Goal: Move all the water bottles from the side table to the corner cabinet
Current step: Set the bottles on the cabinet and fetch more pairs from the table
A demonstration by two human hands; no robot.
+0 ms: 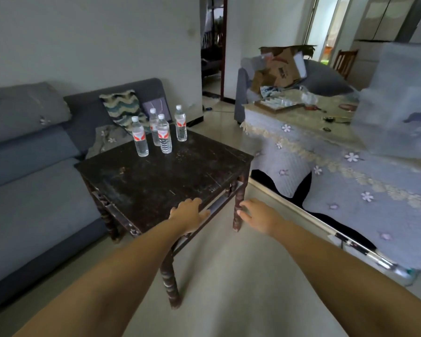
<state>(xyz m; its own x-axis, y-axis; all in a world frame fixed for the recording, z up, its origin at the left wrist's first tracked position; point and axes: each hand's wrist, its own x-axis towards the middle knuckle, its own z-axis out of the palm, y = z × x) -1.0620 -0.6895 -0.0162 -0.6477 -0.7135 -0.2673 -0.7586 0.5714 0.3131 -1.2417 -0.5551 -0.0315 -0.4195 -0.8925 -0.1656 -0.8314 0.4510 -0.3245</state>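
Four water bottles stand upright on the dark, scuffed worktop (156, 181), gathered toward its far corner beside the sofa (29, 181). All four are clear plastic with white caps and white labels bearing a red mark, and all look full or nearly so. From the left: the first bottle (139, 137) stands nearest the worktop's left edge; the second bottle (154, 127) stands behind it and a little to the right, partly hidden by the third bottle (164, 135), which is just in front of it and shows ribbed ridges in its lower half. The fourth bottle (180, 124) stands apart from the others, close to the far corner. A cushion (124, 105) with a wavy pattern leans on the sofa behind them.

Both hands are at the near end, well apart from the bottles, with most of the worktop between. The left hand (188, 215) lies palm down on the near edge, fingers straight and spread slightly, holding nothing. The right hand (258, 217) hovers off the worktop, just right of the near corner leg (238, 205), fingers loosely extended toward that leg, holding nothing; whether the fingertips touch the leg I cannot tell.

To the right stands a larger table under a flowered cloth (338, 171), with a cardboard box (282, 66) behind it.
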